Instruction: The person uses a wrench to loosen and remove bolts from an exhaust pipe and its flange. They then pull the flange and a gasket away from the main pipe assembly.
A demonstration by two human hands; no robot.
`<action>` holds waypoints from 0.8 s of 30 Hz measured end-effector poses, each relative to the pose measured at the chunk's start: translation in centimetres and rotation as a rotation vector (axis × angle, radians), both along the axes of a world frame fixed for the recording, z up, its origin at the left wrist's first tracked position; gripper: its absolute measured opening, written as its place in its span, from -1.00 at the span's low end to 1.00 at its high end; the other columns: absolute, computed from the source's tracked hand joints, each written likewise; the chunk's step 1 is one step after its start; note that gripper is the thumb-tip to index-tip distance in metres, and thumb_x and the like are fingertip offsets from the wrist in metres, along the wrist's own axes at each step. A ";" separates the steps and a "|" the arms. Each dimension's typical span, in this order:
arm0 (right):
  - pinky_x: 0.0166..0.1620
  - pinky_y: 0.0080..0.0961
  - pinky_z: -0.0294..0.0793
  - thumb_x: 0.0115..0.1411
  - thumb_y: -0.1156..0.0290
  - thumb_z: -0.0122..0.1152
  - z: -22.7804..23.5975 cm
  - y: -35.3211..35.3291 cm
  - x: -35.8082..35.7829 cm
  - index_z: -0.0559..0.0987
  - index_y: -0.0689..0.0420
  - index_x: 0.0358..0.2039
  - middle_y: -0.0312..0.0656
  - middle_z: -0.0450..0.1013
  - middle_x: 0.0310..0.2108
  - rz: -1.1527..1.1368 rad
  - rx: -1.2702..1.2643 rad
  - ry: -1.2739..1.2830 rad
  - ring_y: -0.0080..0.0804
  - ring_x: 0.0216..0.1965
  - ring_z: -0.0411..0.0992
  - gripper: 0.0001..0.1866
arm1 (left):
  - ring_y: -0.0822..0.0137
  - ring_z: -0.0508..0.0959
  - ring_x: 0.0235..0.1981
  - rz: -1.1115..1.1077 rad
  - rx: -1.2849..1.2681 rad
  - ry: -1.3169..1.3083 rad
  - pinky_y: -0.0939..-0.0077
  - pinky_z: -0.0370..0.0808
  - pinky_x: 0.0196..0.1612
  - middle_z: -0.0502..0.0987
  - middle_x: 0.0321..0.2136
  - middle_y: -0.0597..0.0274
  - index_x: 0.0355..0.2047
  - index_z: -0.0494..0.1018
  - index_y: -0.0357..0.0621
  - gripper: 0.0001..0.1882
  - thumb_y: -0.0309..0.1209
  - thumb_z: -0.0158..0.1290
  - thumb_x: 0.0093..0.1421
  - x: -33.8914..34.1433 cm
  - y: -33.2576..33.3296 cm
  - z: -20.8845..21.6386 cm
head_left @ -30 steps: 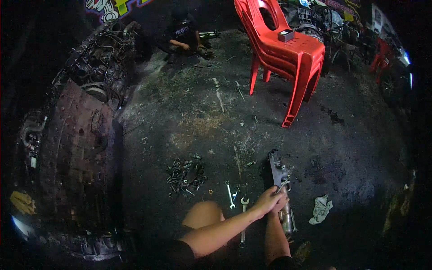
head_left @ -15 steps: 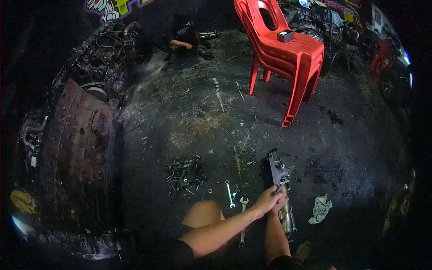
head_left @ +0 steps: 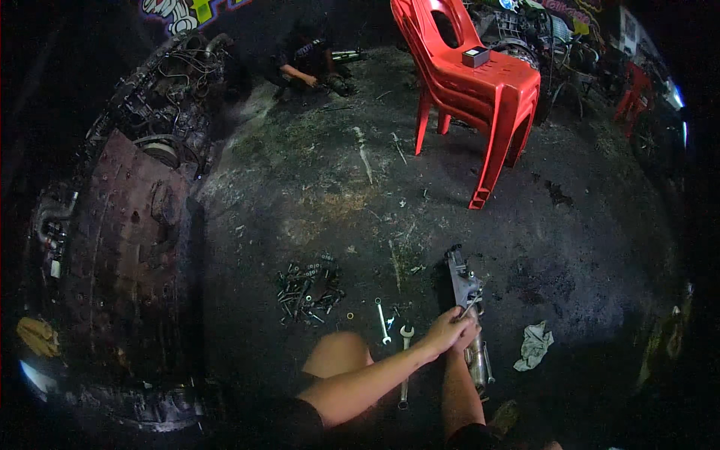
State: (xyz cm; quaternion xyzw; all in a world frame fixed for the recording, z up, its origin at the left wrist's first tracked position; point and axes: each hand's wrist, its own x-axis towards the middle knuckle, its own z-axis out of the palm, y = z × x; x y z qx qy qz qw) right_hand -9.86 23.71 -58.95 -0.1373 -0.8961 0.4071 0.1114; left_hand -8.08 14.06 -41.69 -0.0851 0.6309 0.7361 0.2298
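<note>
A long silver metal engine part (head_left: 476, 364) with a grey bracket-like upper end (head_left: 460, 279) lies on the floor in front of me, right of centre. My left hand (head_left: 445, 330) reaches across to it, closed round a thin silver tool that looks like a wrench (head_left: 472, 303), whose tip rests by the bracket end. My right hand (head_left: 466, 336) is closed close beside the left, over the middle of the part; its grip is partly hidden. Another slim metal tool lies along the part's right side.
Two wrenches (head_left: 406, 360) (head_left: 382, 322) and a pile of bolts (head_left: 309, 292) lie to the left. A pale rag (head_left: 534, 346) is on the right. Stacked red chairs (head_left: 487, 82) stand ahead, an engine (head_left: 135, 225) far left. Another person (head_left: 304, 64) crouches at the back.
My hands stay at the same spot on the metal part, with only a slight shift. The other person's arm at the back has moved a little.
</note>
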 end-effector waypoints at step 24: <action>-0.25 -0.04 0.22 0.18 0.14 -0.20 1.1 -0.3 0.4 0.44 0.14 -0.24 -0.06 0.44 -0.38 0.090 0.144 0.128 -0.04 -0.31 0.40 -0.63 | 0.54 0.34 -0.46 0.200 -0.004 0.017 0.62 0.28 -0.38 0.39 -0.49 0.41 -0.29 0.40 -0.13 -0.79 -0.28 0.01 0.15 0.4 0.4 -1.2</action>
